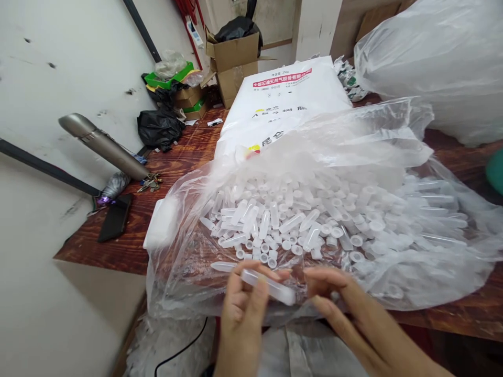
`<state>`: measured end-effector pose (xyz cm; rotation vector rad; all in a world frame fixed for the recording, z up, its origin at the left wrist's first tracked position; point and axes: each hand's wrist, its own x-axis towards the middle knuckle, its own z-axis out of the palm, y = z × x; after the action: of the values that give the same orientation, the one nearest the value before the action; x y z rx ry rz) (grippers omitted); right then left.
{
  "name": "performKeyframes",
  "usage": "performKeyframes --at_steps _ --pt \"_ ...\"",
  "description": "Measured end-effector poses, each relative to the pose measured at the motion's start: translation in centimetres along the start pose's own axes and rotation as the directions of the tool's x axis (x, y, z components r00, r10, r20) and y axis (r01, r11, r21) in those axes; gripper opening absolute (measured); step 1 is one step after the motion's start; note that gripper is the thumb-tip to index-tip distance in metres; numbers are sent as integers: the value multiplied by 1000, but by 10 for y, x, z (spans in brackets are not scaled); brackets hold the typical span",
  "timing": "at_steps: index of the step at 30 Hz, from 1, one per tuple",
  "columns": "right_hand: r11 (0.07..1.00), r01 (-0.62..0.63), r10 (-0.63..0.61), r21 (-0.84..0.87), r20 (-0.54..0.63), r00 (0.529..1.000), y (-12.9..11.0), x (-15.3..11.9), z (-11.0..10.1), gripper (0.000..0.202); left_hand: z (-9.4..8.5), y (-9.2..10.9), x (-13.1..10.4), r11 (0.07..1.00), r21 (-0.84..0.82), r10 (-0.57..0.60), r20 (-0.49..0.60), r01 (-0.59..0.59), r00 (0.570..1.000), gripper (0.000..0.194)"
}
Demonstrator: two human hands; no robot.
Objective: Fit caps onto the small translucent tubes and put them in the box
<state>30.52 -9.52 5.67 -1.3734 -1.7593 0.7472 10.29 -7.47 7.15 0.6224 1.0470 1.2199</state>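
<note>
The left hand (245,309) is at the near edge of the clear bag (176,283), its grip closed around a cloudy plastic tube (271,288) that slants down toward the right hand (338,293). The pointed end of a second tube (223,266) sticks out to the left of the left hand's fingers. The right hand is also at the near edge of the clear bag, its grip narrow, with thumb and fingers bent and a small gap between them. It is blurred and near the lower end of the plastic tube

The clear bag lies spread on the wood-patterned counter (196,152), and inside it is a heap of cloudy tubes and short round caps (271,209). Just left of the clear bag is a white block (160,224); farther left are a black phone (115,219), a bunch of keys (151,182) and a tilted metal-coloured cylinder (106,146). Behind the clear bag lies a white sack (291,104) printed with red and black lettering. Beyond the clear bag, to the back left, are a black plastic bag (157,129), a green tray (168,79) and an open cardboard box (236,63). A large, full see-through sack (436,68) is behind the clear bag on the right
</note>
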Motion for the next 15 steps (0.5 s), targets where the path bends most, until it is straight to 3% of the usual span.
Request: performKeyframes --at_steps 2,4,7,8,10,12,15 --pt "990 48 -54 -131 -35 998 9 14 -3 18 -21 15 7 984 144 113 -15 -110 993 22" --pt "948 104 -124 -302 -48 991 21 23 -3 22 -46 32 15 853 473 233 29 -219 972 11" --pt "876 174 -193 -450 2 981 39 29 1 32 -74 52 28 342 883 244 245 -320 938 13" --pt "864 191 -204 -466 22 979 43 30 3 33 -80 56 32 182 919 207 311 -349 927 17" --pt "851 212 -217 -481 47 975 50 30 5 34 -86 59 40 -15 916 130 399 -400 908 20" --pt "841 230 -227 -490 68 972 53 30 6 35 -88 59 47 -97 894 90 445 -437 891 16" --pt "853 231 -209 -469 99 973 54 30 2 36 -86 58 52 -93 892 62 449 -443 891 10"
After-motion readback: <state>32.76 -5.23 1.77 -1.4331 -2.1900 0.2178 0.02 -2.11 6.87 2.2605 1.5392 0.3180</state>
